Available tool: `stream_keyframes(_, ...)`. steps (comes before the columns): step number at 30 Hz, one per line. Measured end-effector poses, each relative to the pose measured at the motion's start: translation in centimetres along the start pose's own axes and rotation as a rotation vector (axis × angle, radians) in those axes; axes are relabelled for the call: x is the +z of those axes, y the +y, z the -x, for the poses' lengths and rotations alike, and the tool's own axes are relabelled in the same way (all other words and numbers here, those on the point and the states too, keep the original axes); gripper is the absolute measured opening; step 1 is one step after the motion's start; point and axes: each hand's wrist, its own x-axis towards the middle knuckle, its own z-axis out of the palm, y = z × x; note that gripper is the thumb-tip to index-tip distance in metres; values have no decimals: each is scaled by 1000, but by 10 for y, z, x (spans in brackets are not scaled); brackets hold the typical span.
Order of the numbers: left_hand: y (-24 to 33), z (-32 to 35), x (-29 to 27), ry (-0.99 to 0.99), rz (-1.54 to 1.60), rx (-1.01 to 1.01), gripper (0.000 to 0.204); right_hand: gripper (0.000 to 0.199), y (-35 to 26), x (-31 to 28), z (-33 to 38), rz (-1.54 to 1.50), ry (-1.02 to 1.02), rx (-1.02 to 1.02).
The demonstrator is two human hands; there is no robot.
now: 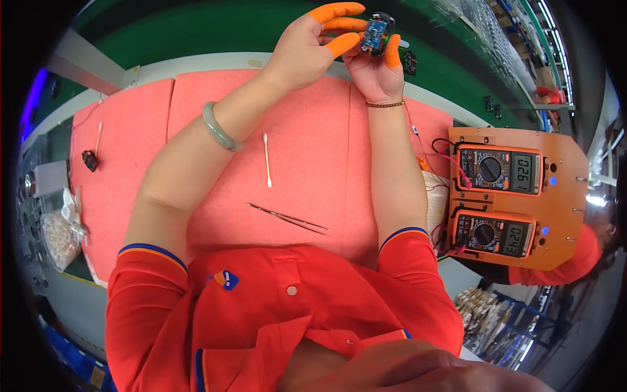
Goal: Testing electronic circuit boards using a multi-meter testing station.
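I am viewing a broad desk covered in soft pink matting [313, 157], probably padded so parts are not getting scratched. An orange flat panel [562, 153] is standing at its right, presumably keeping readings within a glance. Two orange-rimmed black multimeters, one upper [477, 157] and one lower [467, 228], are sitting on it.

The bare right hand with orange fingertip covers [379, 78] is apparently pinching the work between thumb and fingers. The bare left hand, likewise covered [297, 55], is keeping thumb and fingers parted at the work's left edge; I cannot tell whether that grip is touching. The covers are likely keeping skin off the surface.

The work, a small blue-and-black electronic part [375, 34], is being held up beyond the desk's far edge, face visible, perhaps for better light. Slim metal tweezers [287, 216] and a white double-tipped cotton swab [266, 160] are lying within easy reach.

Writing: both multimeters are showing digits and dial markings; the red shirt is carrying a small blue-and-orange emblem [230, 279]. I am reading no lettering on the part.
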Motion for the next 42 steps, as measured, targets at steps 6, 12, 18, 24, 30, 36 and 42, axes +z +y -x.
stream_keyframes(6,8,4,5,-24,-160,127,36,54,5,5,1,195,43,-65)
stream_keyframes(12,4,0,0,-31,-143,99,34,57,5,4,0,124,-12,-45)
stream_keyframes(18,-2,-8,-4,-57,-78,66,34,55,0,-1,0,231,-9,-48)
stream_keyframes(24,0,-1,-5,-58,-147,139,33,52,5,3,0,76,34,-41)
stream_keyframes(30,1,-2,-6,-44,-147,66,36,47,5,5,1,79,-9,-25)
stream_keyframes(36,6,-1,-8,-69,-380,124,48,38,6,13,-2,99,95,3)
stream_keyframes(42,2,2,-6,-44,-423,92,54,41,9,37,-3,121,90,59)
